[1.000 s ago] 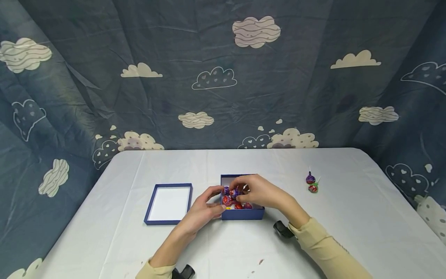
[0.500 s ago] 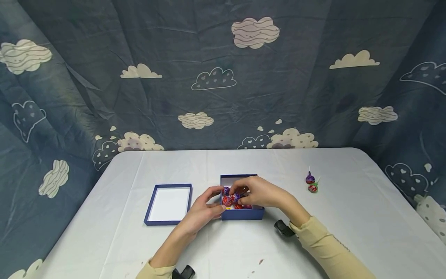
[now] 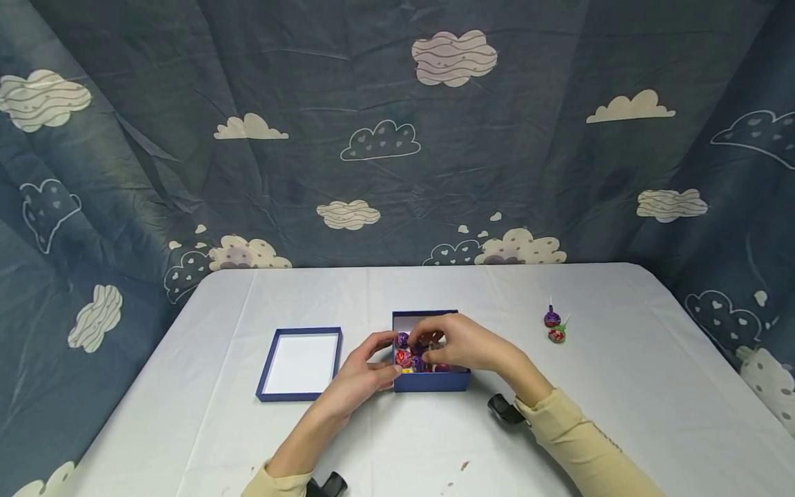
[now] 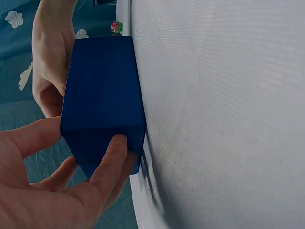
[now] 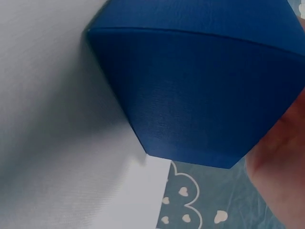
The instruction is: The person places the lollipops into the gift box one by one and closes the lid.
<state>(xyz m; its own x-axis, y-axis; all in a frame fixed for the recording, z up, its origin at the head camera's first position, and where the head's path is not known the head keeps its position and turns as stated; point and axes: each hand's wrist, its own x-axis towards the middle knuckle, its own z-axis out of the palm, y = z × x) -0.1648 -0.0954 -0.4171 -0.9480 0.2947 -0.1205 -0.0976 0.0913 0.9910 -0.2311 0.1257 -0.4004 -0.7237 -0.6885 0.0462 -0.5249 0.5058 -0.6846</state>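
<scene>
A blue box (image 3: pixel 431 382) with a pale inside stands mid-table, holding several wrapped lollipops, among them a red one (image 3: pixel 403 358). My left hand (image 3: pixel 366 373) steadies its left side; in the left wrist view the fingers press the outer wall (image 4: pixel 102 86) and the thumb touches the rim corner. My right hand (image 3: pixel 462 342) reaches into the box from the right. Its curled thumb and fingers are at a purple lollipop (image 3: pixel 418 364), which they seem to pinch by its upper part; the fingers partly cover the grip. The right wrist view shows mostly the box's outside.
Left of the box lies a blue-rimmed lid (image 3: pixel 299 364), white inside up. Over on the right of the white tablecloth (image 3: pixel 534 442) lie two lollipops, one purple (image 3: pixel 552 317) and one red and green (image 3: pixel 557 334). A cloud-patterned curtain (image 3: pixel 373 186) hangs behind the table.
My right hand has shifted slightly down inside the box, and the purple lollipop at its fingers has moved toward the near side. My left hand stays at the box's side.
</scene>
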